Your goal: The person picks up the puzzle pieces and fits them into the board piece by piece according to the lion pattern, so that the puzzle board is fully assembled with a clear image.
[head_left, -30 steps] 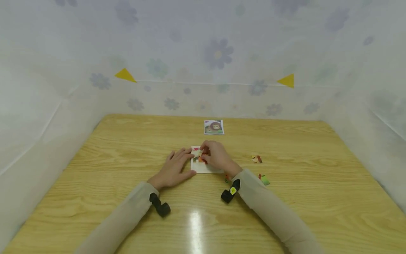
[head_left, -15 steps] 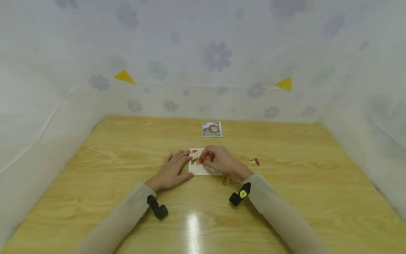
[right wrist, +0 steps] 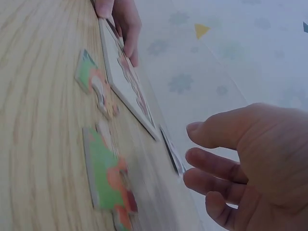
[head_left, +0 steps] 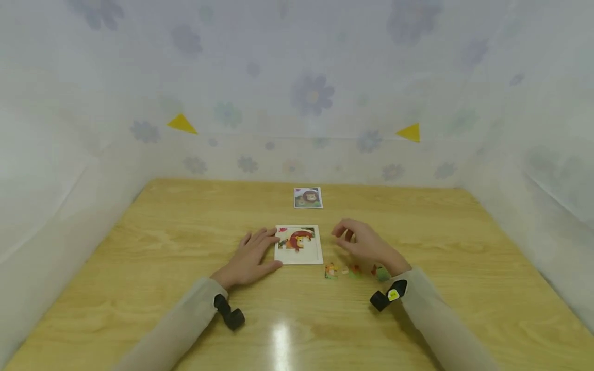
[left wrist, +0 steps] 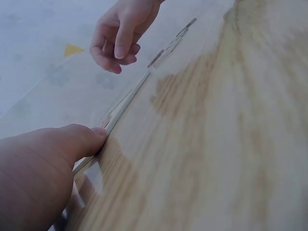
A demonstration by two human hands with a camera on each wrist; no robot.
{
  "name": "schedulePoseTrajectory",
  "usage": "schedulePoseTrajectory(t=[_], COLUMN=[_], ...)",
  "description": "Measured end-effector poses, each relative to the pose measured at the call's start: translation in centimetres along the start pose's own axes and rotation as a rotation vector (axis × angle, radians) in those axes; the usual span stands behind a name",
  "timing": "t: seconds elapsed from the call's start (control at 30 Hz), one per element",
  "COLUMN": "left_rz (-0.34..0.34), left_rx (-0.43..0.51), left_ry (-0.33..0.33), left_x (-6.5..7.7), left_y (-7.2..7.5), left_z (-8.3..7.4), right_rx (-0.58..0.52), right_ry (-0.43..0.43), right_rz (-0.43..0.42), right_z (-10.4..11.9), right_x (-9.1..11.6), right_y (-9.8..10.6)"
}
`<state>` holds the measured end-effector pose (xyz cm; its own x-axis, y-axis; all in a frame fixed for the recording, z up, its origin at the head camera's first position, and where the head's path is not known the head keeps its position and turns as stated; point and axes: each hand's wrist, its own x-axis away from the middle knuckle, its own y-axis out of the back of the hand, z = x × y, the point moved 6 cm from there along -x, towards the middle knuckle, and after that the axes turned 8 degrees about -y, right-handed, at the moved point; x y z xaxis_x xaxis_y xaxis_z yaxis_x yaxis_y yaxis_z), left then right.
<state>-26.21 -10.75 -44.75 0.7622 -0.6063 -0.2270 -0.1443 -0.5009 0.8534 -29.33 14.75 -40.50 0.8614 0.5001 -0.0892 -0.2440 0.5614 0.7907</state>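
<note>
- Board (head_left: 301, 259) lies near the middle of the head view, flat on the worktop (head_left: 185, 221); joined pieces (head_left: 299, 240) show a brown-maned lion in its upper part, over a bare white lower part.
- Left hand (head_left: 250, 260) rests at the board's left edge, fingers outstretched and spread, thumb at the lower left corner; the left wrist view shows the thumb touching the edge.
- Right hand (head_left: 368, 245) hangs to the right of the board, apart from it, fingers loosely bent and holding nothing; in the right wrist view, thumb and fingers stand apart.
- Loose pieces (head_left: 331, 270) lie in a row below and right of the board, the green one (head_left: 381, 273) near the right wrist.
- Lion card (head_left: 308, 198) lies above the board, near the worktop's far edge.
- Flowered cloth (head_left: 269, 93) fills the upper frame, with yellow triangles (head_left: 409, 132) at left and right.
- Black cameras (head_left: 381, 300) sit on both wrists, over pale sleeves (head_left: 438, 314).
</note>
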Motion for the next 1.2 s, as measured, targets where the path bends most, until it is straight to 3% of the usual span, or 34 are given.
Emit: schedulePoseTrajectory(t=[0.23,0.33,0.47,0.63,0.87,1.03,1.2], left_rz=[-0.017,-0.025,-0.020,-0.018,-0.031,-0.021,-0.027], left_rx=[0.004,0.009,0.005,-0.007,-0.009,-0.013,-0.018], left_ry=[-0.032,-0.028,-0.011,-0.012,-0.006,0.006,-0.005], left_x=[-0.7,-0.7,-0.4,-0.3,-0.1,0.1,-0.5], left_y=[-0.5,-0.2,0.1,0.1,0.4,0.2,0.1], left_z=[0.3,0.6,1.1,1.5,1.7,1.7,1.6], right_rx=[0.114,0.166,0.186,0.196,0.156,0.127,0.035], right_ry=[-0.034,-0.076,-0.177,-0.210,-0.218,-0.169,-0.158], right_rz=[-0.082,-0.048,0.063,0.117,0.117,0.104,0.095], right_z=[-3.1,-4.1,-5.5,-6.2,-6.5,-6.7,-6.6], right_x=[1.6,1.7,1.9,1.8,1.3,0.8,-0.5], right_y=[3.0,3.6,3.4,3.1,2.8,2.3,1.6])
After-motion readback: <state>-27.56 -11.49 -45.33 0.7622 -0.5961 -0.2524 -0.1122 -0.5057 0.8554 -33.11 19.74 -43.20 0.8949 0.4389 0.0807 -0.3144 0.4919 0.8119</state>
